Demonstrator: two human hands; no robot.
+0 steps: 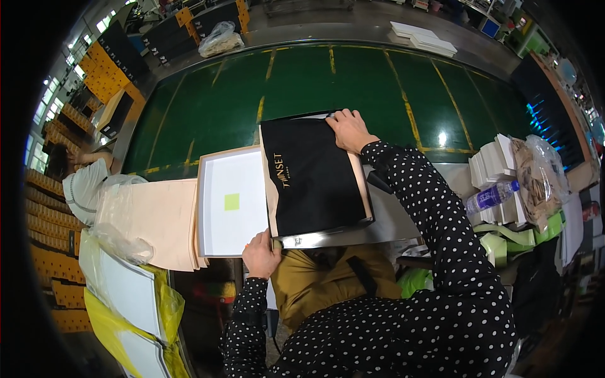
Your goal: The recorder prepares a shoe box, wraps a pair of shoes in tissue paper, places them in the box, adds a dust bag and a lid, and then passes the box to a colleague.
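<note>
A black cloth bag [315,183] with gold lettering lies flat in a shallow box with a pink inner edge [360,173]. Over the far right corner of the bag curls my right hand [351,131], its fingers closed on the cloth by the box's edge. My left hand [261,254] is closed around the near left corner of the box, with some fingertips hidden beneath. Left of the bag sits an open white-lined tray [232,176] with a pink rim, touching the box. A small yellow-green paper square [232,201] lies inside this tray.
The green conveyor belt [208,104] with yellow lines runs beyond the metal edge. Pink sheets [161,214] are stacked at left, above yellow-wrapped boards [126,293]. Rightward lie white stacks [491,162] and a water bottle [491,196]. Another person's sleeve [88,189] shows far left.
</note>
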